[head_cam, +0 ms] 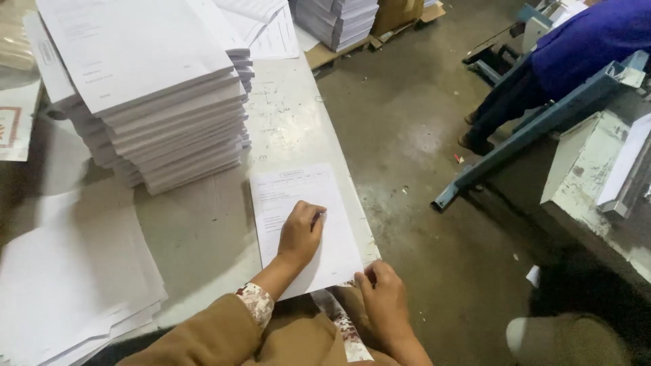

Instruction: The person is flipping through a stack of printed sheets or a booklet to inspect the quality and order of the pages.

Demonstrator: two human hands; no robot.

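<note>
1. Far left: a pale sheet with a red-framed label [8, 129], flat, cut off by the picture's edge.
2. Lower left: loose white sheets [68, 285], fanned and slightly slipped, matte, overhanging the near edge of the grey table [203, 230].
3. Upper left to centre: a tall stack of white printed paper [156, 88], built from offset bundles so the sides look stepped; faint grey print on the top sheet, too small to make out.
4. Centre: a single printed form [302, 224], white, rectangular, lying flat near the table's right edge, just beside the tall stack, near corner reaching the table edge.
5. On that form: left hand [300, 234], fingers curled, knuckles pressed down on the middle of the sheet; brown sleeve with a floral cuff behind it.
6. Just right, at the form's near corner: right hand [385, 298], fingertips bent onto the paper's edge; whether pinching or only touching, cannot tell.
7. Top centre: more white paper bundles [339, 20] on a pallet.
8. Right: stained concrete floor [420, 169], blue metal machine frame [542, 129] with chipped paint, another person's blue-clad legs [576, 47] beside it.
</note>
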